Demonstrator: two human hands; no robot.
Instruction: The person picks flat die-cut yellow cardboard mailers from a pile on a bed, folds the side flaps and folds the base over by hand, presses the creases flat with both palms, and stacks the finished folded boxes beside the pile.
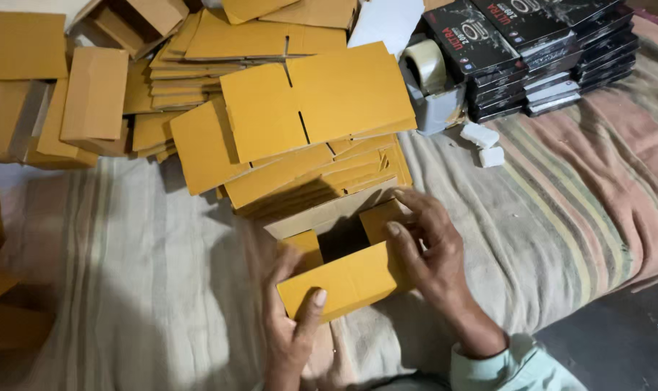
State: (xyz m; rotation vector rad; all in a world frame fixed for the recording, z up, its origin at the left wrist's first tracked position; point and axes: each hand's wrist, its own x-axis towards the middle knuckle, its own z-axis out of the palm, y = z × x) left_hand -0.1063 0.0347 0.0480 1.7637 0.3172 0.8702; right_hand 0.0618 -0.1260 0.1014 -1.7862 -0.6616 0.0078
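Small yellow cardboard box point(343, 264), flaps open, held between both hands over the striped blanket point(561, 210). Left hand point(291, 326) grips the near wall, thumb pressed on its face. Right hand point(430, 250) half-curled, fingers on the right end flap. Just beyond the hands: heap of flat box blanks point(307, 116); beyond the right hand, tape dispenser point(429, 83), stacked black cartons point(539, 51).

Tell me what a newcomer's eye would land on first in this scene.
First, the two hands at bottom centre: the left hand and right hand grip a small yellow cardboard box with its flaps open. Just behind it spreads a big heap of flat yellow carton blanks. At top right, a stack of black packages sits beside a tape dispenser on the striped cloth.
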